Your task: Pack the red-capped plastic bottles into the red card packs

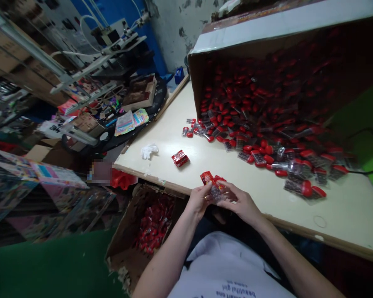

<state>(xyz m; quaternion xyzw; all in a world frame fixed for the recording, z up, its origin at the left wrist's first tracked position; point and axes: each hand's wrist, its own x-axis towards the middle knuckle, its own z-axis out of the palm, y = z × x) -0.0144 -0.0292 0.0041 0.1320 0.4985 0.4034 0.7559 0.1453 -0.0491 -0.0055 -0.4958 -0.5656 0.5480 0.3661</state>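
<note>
Pinching a clear packet with red printing right at the worktop's near edge, left hand and right hand grip opposite sides, seemingly to steady it! A red stack sits toward the near-left corner, probably parked within reach. Farther back, a big carton lies tipped, presumably so its red-capped packs spill nearer. Below the near edge, another carton holds red packs.

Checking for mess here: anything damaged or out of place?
Yes: the open brown cardboard box below the cream tabletop has a ragged, torn rim, and a crumpled white scrap lies on that tabletop like litter.
</note>
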